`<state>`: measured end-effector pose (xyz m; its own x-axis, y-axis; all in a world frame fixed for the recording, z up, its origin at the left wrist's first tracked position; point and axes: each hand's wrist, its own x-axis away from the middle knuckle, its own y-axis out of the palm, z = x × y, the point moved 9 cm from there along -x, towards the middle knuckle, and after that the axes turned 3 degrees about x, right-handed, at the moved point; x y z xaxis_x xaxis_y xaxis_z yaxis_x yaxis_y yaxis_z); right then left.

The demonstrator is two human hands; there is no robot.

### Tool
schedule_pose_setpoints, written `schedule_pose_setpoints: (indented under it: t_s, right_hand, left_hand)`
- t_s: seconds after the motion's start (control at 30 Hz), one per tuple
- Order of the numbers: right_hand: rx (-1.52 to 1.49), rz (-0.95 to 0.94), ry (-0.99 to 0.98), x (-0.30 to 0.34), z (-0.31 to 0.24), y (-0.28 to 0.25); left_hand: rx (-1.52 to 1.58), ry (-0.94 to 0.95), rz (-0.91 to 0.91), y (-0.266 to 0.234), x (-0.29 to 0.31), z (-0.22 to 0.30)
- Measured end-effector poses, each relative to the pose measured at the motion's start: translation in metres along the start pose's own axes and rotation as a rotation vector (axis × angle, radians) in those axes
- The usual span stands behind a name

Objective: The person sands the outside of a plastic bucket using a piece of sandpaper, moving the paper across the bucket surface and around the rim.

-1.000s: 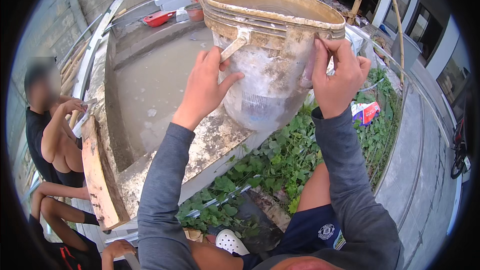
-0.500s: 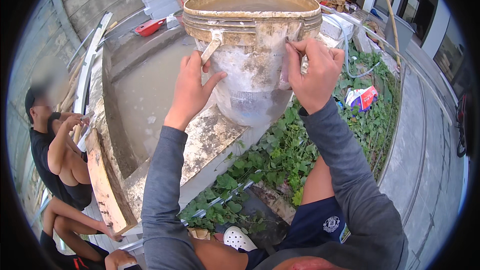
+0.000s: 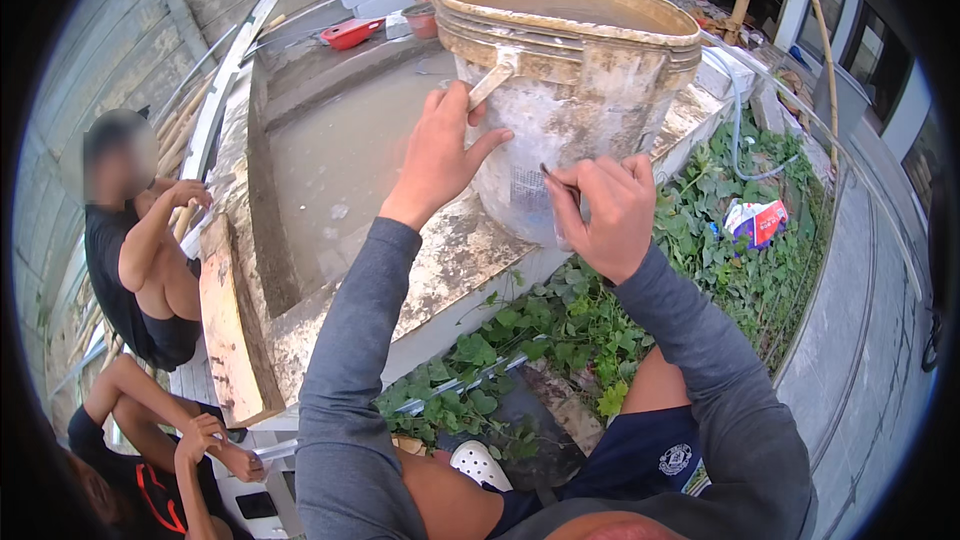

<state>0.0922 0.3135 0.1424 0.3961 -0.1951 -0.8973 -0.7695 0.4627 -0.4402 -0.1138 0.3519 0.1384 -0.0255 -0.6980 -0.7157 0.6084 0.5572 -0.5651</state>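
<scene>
A large plastic bucket point(image 3: 560, 105), whitish and smeared with dried brown mud, stands on the mottled concrete ledge and holds murky greyish liquid. My left hand point(image 3: 436, 158) grips its left side by the pale handle end, thumb lying on the wall and fingers curled by the handle. Against the bucket's lower front, my right hand point(image 3: 608, 212) is closed in a pinch. A small dark edge shows at those fingertips, and something pale lies under them; its kind I cannot make out.
A concrete basin point(image 3: 345, 140) of cloudy water lies left of the bucket. Green vines point(image 3: 600, 325) grow below the ledge point(image 3: 450, 275). A wooden board point(image 3: 228, 325) leans at the left, where two people point(image 3: 150, 250) sit. A red tray point(image 3: 352, 33) rests at the basin's far end.
The view has shifted, so the bucket appears further right. My right hand has moved down and left across the bucket's wall. My left hand keeps its place by the handle.
</scene>
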Motion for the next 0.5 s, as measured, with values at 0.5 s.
schedule_pose_setpoints:
  t_s: [0.5]
  right_hand:
    - [-0.471,-0.346,-0.118,0.048,-0.073,0.058]
  left_hand:
    - [-0.070,0.279,0.241,-0.008,0.014,-0.003]
